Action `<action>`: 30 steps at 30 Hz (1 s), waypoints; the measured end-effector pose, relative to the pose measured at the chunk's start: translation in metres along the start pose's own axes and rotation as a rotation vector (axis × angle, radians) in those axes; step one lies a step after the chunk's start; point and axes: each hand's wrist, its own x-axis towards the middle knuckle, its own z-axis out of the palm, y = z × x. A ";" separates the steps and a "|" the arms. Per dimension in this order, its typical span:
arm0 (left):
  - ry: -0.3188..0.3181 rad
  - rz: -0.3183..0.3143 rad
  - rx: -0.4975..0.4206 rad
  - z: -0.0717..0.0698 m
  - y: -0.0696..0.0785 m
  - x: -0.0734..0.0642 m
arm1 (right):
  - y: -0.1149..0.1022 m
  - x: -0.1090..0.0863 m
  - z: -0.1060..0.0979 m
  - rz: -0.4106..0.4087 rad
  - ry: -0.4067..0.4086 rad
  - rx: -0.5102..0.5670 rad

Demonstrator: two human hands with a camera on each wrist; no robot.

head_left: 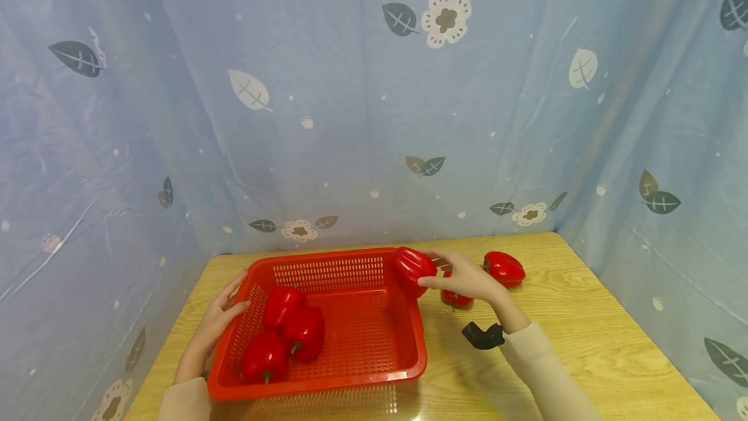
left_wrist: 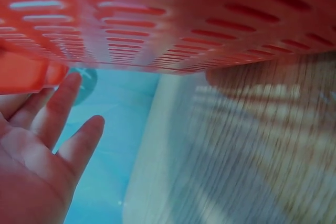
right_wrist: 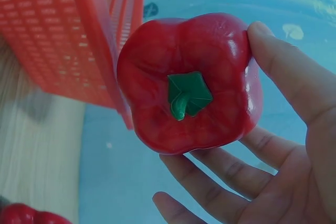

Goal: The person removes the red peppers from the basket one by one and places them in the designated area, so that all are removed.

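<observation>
My right hand (head_left: 467, 278) holds a red bell pepper (head_left: 412, 269) between thumb and fingers at the right rim of the red plastic basket (head_left: 362, 380). In the right wrist view the held pepper's green stem faces the camera. On the basket's left side rests my left hand (head_left: 213, 323), its thumb at the rim. The left wrist view shows fingers (left_wrist: 52, 111) fairly straight and spread along the outside. Inside the basket, toward the left, lie three bell peppers, a rear one (head_left: 284, 306), a right one (head_left: 304, 333) and a front one (head_left: 265, 357).
Right of the basket, a bell pepper (head_left: 504, 269) lies on the wooden table (head_left: 584, 336). Another pepper (head_left: 457, 297) is partly hidden behind my right hand. A black curved piece (head_left: 482, 336) sits at my right wrist. Blue patterned curtains (head_left: 339, 115) surround the table.
</observation>
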 end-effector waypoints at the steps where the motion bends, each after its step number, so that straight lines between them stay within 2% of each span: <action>1: 0.001 -0.002 0.014 0.000 0.000 0.000 | 0.002 -0.001 -0.001 0.006 0.003 0.008; 4: 0.007 -0.010 0.047 0.000 0.001 0.000 | 0.008 -0.004 -0.004 0.007 0.018 0.023; 12: 0.009 -0.006 0.049 -0.001 -0.001 0.000 | 0.022 -0.015 -0.009 0.034 0.064 0.010; 21: -0.001 -0.007 0.050 -0.001 -0.001 0.000 | 0.031 -0.026 -0.010 0.019 0.061 0.000; 30: 0.005 -0.009 0.077 -0.001 0.000 0.000 | 0.045 -0.039 -0.006 0.041 0.052 -0.087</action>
